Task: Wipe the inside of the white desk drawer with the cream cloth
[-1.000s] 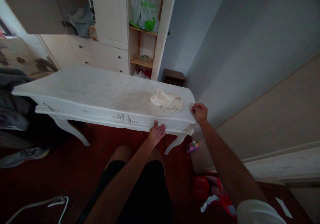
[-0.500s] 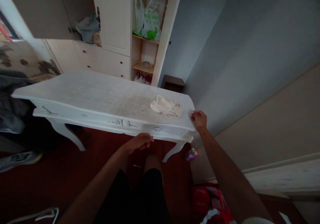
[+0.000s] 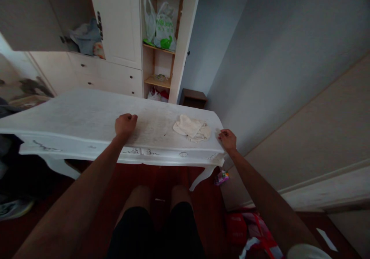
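Note:
A white table (image 3: 86, 110) with carved drawer fronts and curved legs stands before me, its top smudged grey. Over the front middle of the top is my left hand (image 3: 125, 124), closed in a fist, with nothing showing from it. My right hand (image 3: 227, 139) is at the table's right end, its fingers pinched together around a small pale bit I cannot make out. Between the hands, nearer the right one, a crumpled cream cloth (image 3: 192, 128) lies on the tabletop. Neither hand touches the cloth. A tiny dark speck sits left of it.
Behind the table stands a white wardrobe (image 3: 123, 27) with open doors and plastic bags (image 3: 164, 31) on a shelf. A small brown cabinet (image 3: 193, 98) is by the grey wall. On the floor to the right are a purple box (image 3: 221, 177) and red bags (image 3: 237, 228).
My left hand has risen from below the table's front edge and moved left over the tabletop, closing into a fist. My right hand stays at the right end. The view has shifted slightly.

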### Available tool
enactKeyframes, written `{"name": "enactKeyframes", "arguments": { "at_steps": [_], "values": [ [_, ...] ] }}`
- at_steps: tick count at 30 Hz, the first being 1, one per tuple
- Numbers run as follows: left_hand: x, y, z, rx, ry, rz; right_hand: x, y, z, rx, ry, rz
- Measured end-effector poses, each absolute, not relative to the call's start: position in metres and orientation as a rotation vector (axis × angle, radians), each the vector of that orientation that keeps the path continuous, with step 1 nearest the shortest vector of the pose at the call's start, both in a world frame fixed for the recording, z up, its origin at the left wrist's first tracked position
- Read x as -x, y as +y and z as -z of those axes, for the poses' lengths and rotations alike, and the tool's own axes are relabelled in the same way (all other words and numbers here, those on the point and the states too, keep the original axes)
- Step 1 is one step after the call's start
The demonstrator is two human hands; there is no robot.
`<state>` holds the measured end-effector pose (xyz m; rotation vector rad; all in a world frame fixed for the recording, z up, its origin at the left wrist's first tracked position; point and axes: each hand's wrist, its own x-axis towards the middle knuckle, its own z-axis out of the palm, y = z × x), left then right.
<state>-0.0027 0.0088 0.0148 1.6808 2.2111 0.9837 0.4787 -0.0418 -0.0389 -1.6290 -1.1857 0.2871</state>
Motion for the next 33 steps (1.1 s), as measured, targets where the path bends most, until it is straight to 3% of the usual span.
{"name": "enactKeyframes", "arguments": {
  "at_steps": [5, 11, 20, 25, 33],
  "values": [
    [0.003, 0.01, -0.012, -1.773, 2.249, -0.801, -0.476, -0.033, 0.033, 1.64, -1.081, -0.376],
    [0.003, 0.009, -0.012, -1.741, 2.219, -0.846, -0.411, -0.007, 0.0, 1.486, -1.556, 0.047],
    [0.007, 0.01, -0.01, -1.674, 2.165, -0.953, -0.305, 0.004, -0.058, 2.124, -2.398, -0.265],
    [0.008, 0.01, -0.01, -1.642, 2.126, -0.983, -0.299, -0.018, -0.064, 2.039, -2.382, 0.068],
    [0.007, 0.011, -0.009, -1.658, 2.105, -0.993, -0.342, -0.11, -0.068, 1.551, -1.929, -0.116]
  ]
}}
